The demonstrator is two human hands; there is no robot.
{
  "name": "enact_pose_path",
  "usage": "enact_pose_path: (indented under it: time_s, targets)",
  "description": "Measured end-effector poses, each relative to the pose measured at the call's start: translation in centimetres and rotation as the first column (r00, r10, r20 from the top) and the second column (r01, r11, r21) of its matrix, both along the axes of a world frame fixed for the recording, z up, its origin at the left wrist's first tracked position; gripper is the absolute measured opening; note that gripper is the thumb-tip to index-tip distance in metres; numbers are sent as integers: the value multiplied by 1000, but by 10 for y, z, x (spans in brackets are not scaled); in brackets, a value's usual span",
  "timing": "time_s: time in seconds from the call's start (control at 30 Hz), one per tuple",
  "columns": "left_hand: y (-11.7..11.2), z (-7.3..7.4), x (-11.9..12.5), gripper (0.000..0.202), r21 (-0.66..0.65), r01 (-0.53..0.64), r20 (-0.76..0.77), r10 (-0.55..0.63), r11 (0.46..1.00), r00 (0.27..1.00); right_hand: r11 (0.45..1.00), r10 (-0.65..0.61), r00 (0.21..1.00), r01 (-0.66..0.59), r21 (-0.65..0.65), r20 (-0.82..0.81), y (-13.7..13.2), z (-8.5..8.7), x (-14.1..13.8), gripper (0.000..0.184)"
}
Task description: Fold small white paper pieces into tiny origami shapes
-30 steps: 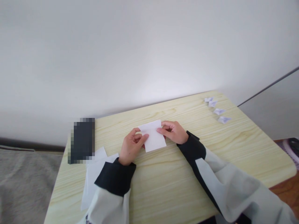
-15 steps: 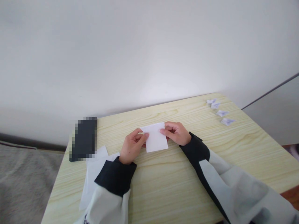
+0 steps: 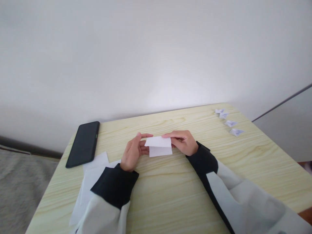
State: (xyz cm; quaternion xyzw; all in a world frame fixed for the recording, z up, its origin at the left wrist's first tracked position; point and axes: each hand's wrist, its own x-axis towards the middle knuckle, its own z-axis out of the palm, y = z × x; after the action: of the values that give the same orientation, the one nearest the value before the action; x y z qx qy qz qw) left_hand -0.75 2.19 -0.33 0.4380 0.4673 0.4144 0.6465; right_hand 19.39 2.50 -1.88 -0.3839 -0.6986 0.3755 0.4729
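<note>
A small white paper sheet [image 3: 159,147] lies at the middle of the light wooden table [image 3: 170,195], its far half folded over toward me. My left hand [image 3: 133,152] pinches its left edge between thumb and fingers. On the opposite edge my right hand [image 3: 183,141] grips the folded flap. Both sleeves are black at the cuff and pale grey above.
A black phone [image 3: 83,143] lies face up at the table's far left. Loose white sheets [image 3: 91,175] sit under my left forearm. Several small folded paper pieces [image 3: 229,122] line the far right corner. A white wall stands behind the table.
The far edge of the paper has been brought over toward me, so the sheet now looks folded and shorter. My view has tilted slightly.
</note>
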Motion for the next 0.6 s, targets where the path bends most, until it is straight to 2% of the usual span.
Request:
enact_pose_path:
  time_s: [0.07,0.13,0.23,0.37,0.5,0.6]
  targets:
    - [0,0,0,54,45,3,-57,0,999,998,993,-12,997,3,115,73,0,1,0,24]
    - [0,0,0,47,119,21,-154,-3,993,988,984,14,993,-35,173,118,0,3,0,26]
    - [1,-1,0,43,173,44,-188,-11,984,982,991,84,989,-95,92,118,-2,4,0,29]
    - [1,-3,1,44,201,30,-153,1,979,988,998,31,990,-23,-52,140,-3,5,-3,35]
    - [0,-3,1,52,234,69,-178,-27,970,984,996,-47,974,62,-58,223,-2,4,-6,28]
    - [-1,0,2,45,247,105,-240,-44,963,970,996,-67,973,80,-48,220,-2,4,-7,25]
